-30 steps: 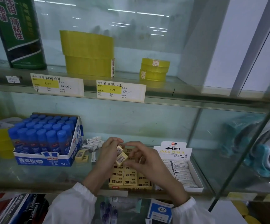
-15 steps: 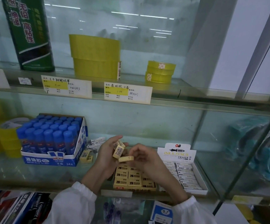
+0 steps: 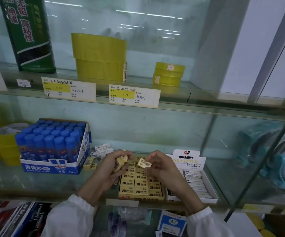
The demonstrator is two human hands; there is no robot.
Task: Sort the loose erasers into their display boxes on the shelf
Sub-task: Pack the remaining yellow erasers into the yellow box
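Left hand [image 3: 106, 170] grips several erasers [image 3: 120, 164], right hand [image 3: 164, 168] pinches one eraser [image 3: 144, 163]; yellow box [image 3: 141, 196] nearly full, strays [image 3: 90, 165] lie beside the glue box [image 3: 52, 167].

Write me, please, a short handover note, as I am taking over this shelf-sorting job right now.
Left hand grips several 2B erasers. Right hand pinches a single 2B eraser above the 2B box.
Done: the 2B box's front rows are filled; the white eraser box to its right is partly filled.
Left: box the held ones, then the loose yellow erasers and loose white erasers beside the glue box.
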